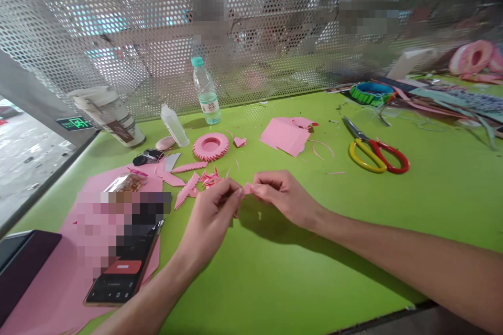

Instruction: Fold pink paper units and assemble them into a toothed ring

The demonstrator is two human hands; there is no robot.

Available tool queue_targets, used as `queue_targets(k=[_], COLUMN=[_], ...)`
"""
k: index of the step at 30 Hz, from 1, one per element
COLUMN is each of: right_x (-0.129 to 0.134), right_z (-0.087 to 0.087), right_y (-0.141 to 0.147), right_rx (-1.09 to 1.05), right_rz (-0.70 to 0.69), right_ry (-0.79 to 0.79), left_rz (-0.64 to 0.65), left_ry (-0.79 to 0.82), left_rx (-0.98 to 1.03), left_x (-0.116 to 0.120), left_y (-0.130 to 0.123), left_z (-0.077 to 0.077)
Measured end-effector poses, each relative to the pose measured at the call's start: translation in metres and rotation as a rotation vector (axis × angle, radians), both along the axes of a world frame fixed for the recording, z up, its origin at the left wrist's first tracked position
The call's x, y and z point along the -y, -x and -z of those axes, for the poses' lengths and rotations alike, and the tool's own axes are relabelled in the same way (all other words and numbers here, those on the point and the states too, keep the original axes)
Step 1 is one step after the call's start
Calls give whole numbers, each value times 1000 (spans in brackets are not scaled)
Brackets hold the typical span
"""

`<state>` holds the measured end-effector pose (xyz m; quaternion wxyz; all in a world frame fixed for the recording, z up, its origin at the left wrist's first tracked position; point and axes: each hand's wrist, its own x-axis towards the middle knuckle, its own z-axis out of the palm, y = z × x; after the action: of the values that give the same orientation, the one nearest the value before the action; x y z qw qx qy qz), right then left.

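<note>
Between my two hands is a small piece of pink paper [247, 188], pinched from both sides above the green table. My left hand [214, 209] has thumb and forefinger closed on its left end. On the right end, the fingertips of my right hand [285, 196] are pressed together. Most of the piece is hidden by the fingers. Just beyond my left hand lie a heap of small folded pink pieces [211, 178] and zigzag-edged pink strips [187, 190]. Farther back are a round pink paper ring [211, 146] with a toothed edge and a little pink paper heart [239, 142].
Scissors [369, 152] with yellow and red handles lie at right. Pink sheets [286, 135] rest at centre back. A water bottle [207, 94], glue bottle [175, 125] and paper cup [112, 115] stand near the mesh screen. A phone [121, 272] lies on pink paper at left.
</note>
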<state>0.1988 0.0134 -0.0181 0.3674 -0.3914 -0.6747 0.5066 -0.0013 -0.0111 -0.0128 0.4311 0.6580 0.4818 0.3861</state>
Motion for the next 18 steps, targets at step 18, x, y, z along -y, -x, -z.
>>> queue_targets(k=[18], right_x=[2], right_z=[1], right_y=[-1], right_rx=[17], right_rz=[-26], right_ry=[-54], left_rz=[16], left_ry=[80], left_rx=[82], left_x=[-2], left_y=[2], left_z=[1])
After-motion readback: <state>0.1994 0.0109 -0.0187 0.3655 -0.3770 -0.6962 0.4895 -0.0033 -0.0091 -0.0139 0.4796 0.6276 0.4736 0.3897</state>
